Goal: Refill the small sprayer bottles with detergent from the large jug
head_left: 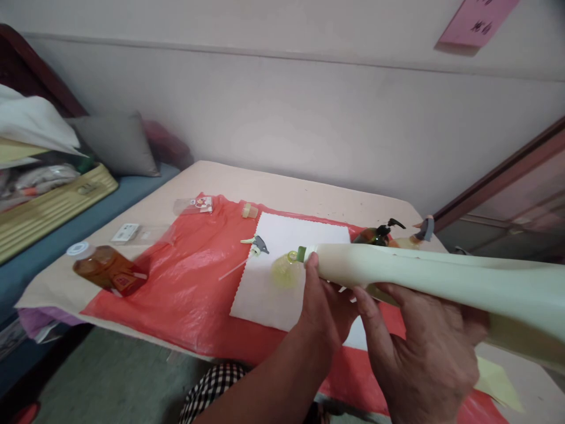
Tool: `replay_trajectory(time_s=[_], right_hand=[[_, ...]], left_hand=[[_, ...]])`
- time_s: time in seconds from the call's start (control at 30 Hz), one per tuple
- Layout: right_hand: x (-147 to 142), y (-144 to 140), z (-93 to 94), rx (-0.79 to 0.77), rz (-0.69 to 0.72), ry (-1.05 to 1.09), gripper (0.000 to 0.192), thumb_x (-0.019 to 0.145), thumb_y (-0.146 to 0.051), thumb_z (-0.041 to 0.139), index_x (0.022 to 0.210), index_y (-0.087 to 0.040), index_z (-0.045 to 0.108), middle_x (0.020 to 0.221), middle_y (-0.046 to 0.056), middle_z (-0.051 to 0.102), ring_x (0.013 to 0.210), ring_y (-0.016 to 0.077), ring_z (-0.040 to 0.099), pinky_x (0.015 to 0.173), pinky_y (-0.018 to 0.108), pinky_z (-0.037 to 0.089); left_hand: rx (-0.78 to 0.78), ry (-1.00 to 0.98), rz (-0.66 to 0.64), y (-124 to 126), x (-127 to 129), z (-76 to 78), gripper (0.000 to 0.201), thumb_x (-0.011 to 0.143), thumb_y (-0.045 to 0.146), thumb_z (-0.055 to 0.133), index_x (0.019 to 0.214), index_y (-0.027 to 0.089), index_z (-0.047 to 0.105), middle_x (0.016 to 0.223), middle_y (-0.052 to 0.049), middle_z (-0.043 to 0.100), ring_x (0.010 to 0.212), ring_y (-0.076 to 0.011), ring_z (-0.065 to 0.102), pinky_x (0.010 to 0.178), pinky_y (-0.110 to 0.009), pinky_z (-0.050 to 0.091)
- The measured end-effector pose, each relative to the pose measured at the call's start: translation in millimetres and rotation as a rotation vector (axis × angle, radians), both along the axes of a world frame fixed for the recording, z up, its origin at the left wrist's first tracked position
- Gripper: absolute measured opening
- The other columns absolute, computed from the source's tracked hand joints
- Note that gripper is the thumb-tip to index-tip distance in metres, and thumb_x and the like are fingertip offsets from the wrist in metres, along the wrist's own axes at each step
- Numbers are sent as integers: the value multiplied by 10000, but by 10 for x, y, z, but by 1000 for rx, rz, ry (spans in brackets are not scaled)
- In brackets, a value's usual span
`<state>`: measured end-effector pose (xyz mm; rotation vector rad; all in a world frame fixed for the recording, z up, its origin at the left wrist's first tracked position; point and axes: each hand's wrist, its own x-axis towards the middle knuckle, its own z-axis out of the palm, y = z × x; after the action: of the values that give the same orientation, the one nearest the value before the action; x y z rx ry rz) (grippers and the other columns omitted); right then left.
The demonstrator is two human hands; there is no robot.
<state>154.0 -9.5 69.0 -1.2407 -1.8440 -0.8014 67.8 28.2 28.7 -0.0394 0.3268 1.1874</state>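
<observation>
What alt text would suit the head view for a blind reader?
Both hands, left and right, hold a long pale cream plastic bottle sideways over a white cloth on a red plastic sheet. An amber bottle lies at left.

A long, pale cream squeeze pouch (419, 277) runs nearly level across the right half of the view, widening from a narrow neck at the left to a broad body that leaves the frame at the right edge. It is lifted above the table rather than lying on it. A small green spout (301, 254) caps the narrow end and points left. Directly at that spout sits a small, clear, yellow-tinted bottle (286, 270), round-bodied, with a ring-shaped mouth turned toward the spout; it rests on a white cloth (273, 288), and the 2 openings meet or nearly meet.
</observation>
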Motion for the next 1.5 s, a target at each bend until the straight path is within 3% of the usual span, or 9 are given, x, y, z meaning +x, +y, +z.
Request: replay_trajectory(time_s=[0.3,0.6,1.5], right_hand=[[-18,-29,66,-39,87,38,171,905,-328,726,974,-176,687,871,85,770,864,295,689,883,443,419],[-35,-12,85,-34,102,29,185,902,-327,731,973,-161,689,899,102,782,886,294,690,888,435,409],[-45,-35,112,-58,84,-57,232,915,-342,714,1043,-154,667,974,124,785,925,304,708,930,461,417]], left_hand=[[76,-2,11,-25,-32,55,712,905,690,500,1283,113,675,1286,-193,669,1217,-362,617,979,-455,553],[67,51,-9,-28,-46,116,721,903,707,464,1224,102,687,1266,-207,676,1232,-376,605,985,-469,547],[158,-8,3,11,-13,-39,774,892,763,455,1369,182,642,1379,-157,633,1231,-366,590,1002,-518,540]])
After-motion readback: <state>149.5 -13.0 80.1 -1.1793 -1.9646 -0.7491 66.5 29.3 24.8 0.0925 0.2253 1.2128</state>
